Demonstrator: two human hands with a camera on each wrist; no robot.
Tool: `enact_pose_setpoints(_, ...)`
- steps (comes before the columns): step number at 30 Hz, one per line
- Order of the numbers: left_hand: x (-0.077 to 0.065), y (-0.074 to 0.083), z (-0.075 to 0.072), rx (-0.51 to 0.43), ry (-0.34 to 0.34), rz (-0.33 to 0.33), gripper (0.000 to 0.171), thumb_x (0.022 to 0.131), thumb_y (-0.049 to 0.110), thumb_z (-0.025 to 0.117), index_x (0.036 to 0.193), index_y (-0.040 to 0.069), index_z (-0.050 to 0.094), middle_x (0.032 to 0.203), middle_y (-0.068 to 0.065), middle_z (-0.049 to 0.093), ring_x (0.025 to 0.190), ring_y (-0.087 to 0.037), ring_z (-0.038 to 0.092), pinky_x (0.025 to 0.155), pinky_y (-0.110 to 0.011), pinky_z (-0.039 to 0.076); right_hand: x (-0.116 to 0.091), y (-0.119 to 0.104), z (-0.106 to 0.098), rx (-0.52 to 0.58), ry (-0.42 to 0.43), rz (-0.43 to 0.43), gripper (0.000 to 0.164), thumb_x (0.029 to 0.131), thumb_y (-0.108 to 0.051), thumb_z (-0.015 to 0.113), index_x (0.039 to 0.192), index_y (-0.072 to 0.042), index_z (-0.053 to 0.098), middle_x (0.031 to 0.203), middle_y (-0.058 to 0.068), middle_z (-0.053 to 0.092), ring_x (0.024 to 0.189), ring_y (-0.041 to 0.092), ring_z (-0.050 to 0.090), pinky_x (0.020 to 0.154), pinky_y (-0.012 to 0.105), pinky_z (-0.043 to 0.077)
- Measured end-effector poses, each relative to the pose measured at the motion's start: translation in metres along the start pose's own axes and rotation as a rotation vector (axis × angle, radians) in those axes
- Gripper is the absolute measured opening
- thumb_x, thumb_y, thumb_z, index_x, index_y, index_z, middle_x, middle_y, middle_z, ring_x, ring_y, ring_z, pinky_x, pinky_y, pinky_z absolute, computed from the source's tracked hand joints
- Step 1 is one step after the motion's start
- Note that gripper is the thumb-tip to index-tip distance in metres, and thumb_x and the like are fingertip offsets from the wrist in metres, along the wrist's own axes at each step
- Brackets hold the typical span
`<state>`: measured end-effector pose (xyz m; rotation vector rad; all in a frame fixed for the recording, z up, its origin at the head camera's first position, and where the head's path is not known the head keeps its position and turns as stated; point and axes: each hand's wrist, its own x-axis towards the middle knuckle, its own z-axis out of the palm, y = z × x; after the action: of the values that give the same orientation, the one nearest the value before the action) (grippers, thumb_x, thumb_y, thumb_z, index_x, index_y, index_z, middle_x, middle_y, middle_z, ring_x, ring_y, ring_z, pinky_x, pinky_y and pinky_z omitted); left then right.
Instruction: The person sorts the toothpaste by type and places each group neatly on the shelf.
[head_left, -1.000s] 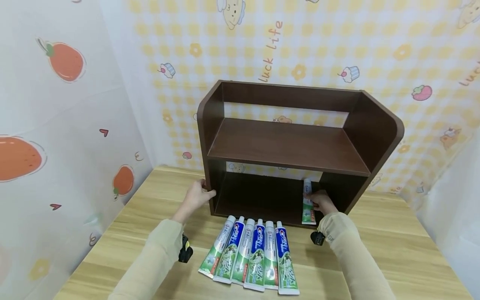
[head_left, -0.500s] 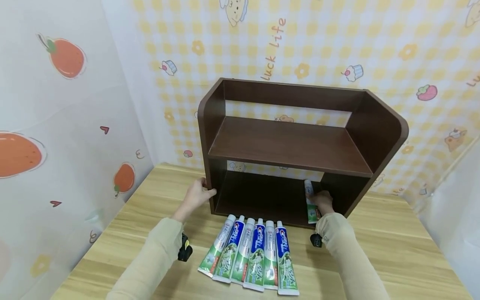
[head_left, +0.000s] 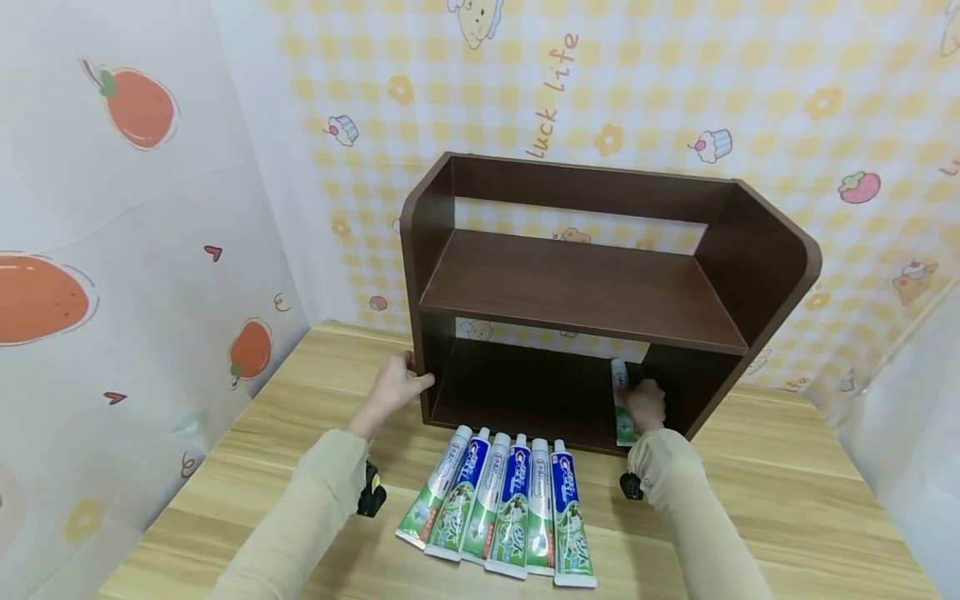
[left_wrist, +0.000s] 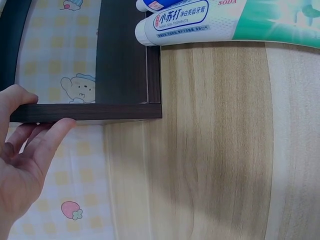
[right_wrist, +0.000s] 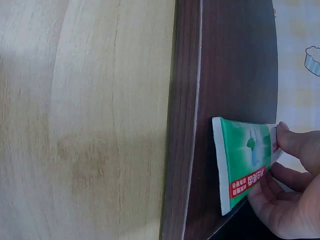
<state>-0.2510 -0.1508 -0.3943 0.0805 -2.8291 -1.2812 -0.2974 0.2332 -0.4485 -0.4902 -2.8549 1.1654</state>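
A dark brown two-tier shelf (head_left: 577,287) stands at the back of the table. My left hand (head_left: 393,385) grips its left side panel (left_wrist: 115,111), thumb on one face and fingers on the other in the left wrist view. Inside the lower tier, near the right end, lies a white and green toothpaste tube (head_left: 619,387), its cap toward the back. My right hand (head_left: 647,407) pinches this tube from its right side; the right wrist view shows the flat crimped end (right_wrist: 222,167) facing the shelf's front edge, thumb and fingers on the tube's two sides.
Several toothpaste tubes (head_left: 514,504), blue-green and white-green ones in turn, lie fanned on the wooden table (head_left: 780,492) before the shelf, caps toward it. A yellow checked wall covering (head_left: 615,75) hangs behind.
My right hand has turned and shifted slightly right with the tube, covering more of its lower part. The left hand has kept its grip on the side panel. The head view has shifted slightly.
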Motion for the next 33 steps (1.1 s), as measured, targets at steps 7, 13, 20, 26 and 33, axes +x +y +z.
enact_pose_setpoints(7,-0.001,-0.002,0.005,-0.026,-0.032,0.002,0.032,0.081,0.015,0.063,0.103,-0.006,0.052,0.088,-0.019,0.06,0.056,-0.016,0.056,0.053,-0.025,0.046,-0.005,0.004,-0.007,-0.015,-0.027,-0.003,0.028,0.085,-0.02,0.057,0.068,0.001,0.052,0.048,0.004,0.046,0.04,0.013,0.042,0.038,0.027,0.035)
enact_pose_setpoints(13,0.001,-0.001,0.001,-0.018,-0.018,0.014,0.034,0.081,0.016,0.062,0.105,-0.007,0.051,0.09,-0.021,0.059,0.061,-0.022,0.059,0.055,-0.026,0.047,0.017,0.009,-0.006,-0.113,-0.072,0.008,0.037,0.081,-0.023,0.062,0.053,-0.01,0.041,0.043,0.0,0.038,0.04,0.014,0.039,0.041,0.031,0.035)
enact_pose_setpoints(20,0.001,-0.005,0.0,-0.018,-0.027,0.007,0.032,0.081,0.016,0.061,0.103,-0.005,0.051,0.084,-0.016,0.058,0.059,-0.014,0.05,0.054,-0.025,0.043,0.046,0.044,0.003,0.054,-0.061,-0.298,0.037,0.076,-0.035,0.07,0.074,0.003,0.07,0.066,0.015,0.067,0.049,0.015,0.053,0.048,0.03,0.042)
enact_pose_setpoints(26,0.0,-0.006,0.0,-0.015,-0.021,0.018,0.035,0.081,0.016,0.06,0.105,-0.007,0.05,0.085,-0.019,0.06,0.06,-0.016,0.055,0.053,-0.024,0.044,-0.017,-0.014,-0.027,-0.078,-0.121,-0.192,0.045,0.084,-0.021,0.063,0.106,0.018,0.058,0.104,0.034,0.059,0.088,0.041,0.062,0.072,0.044,0.052)
enact_pose_setpoints(33,0.002,-0.003,-0.002,-0.011,-0.034,0.02,0.036,0.082,0.017,0.06,0.107,-0.007,0.049,0.085,-0.02,0.061,0.061,-0.019,0.058,0.053,-0.025,0.045,-0.038,-0.026,-0.035,-0.113,-0.134,-0.167,0.038,0.084,-0.021,0.062,0.096,0.015,0.057,0.091,0.03,0.06,0.069,0.029,0.059,0.061,0.034,0.05)
